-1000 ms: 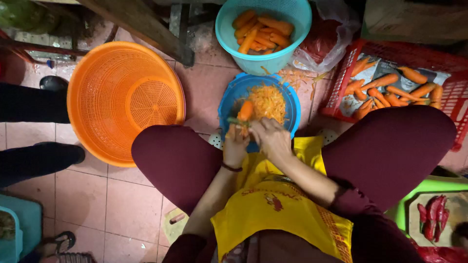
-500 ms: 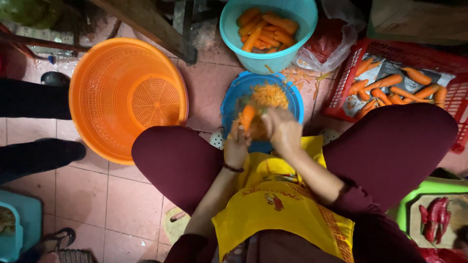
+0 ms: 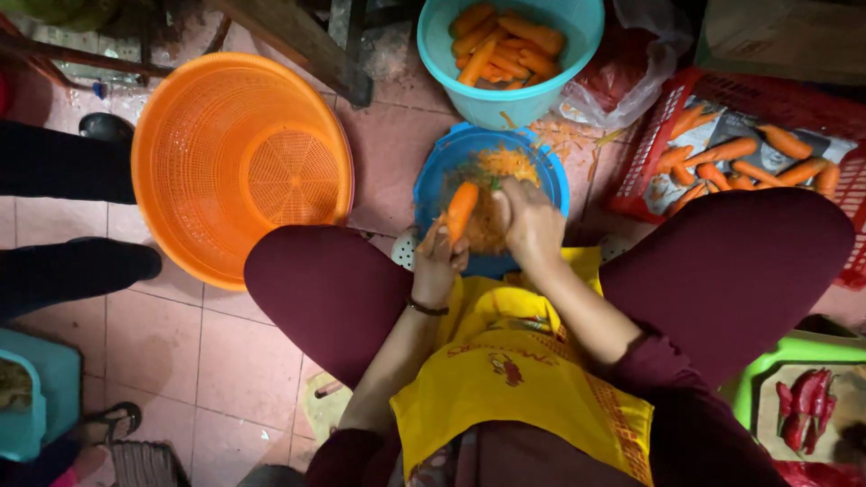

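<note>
Left hand (image 3: 439, 263) gripping a carrot (image 3: 461, 209) by its lower end, tip raised over the blue bowl (image 3: 433, 180) of peelings on the floor between the knees. Right hand (image 3: 530, 221) closed against the carrot's side; what it holds is hidden. Teal bucket (image 3: 577, 36) of carrots beyond; orange basket (image 3: 239, 162) left; red crate (image 3: 658, 153) right.

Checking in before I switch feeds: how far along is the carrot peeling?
Done: peeled carrots fill the teal bucket. In hand: the left hand holds a carrot over the blue bowl of peelings, the right hand beside it. Left: carrots in the red crate.
</note>
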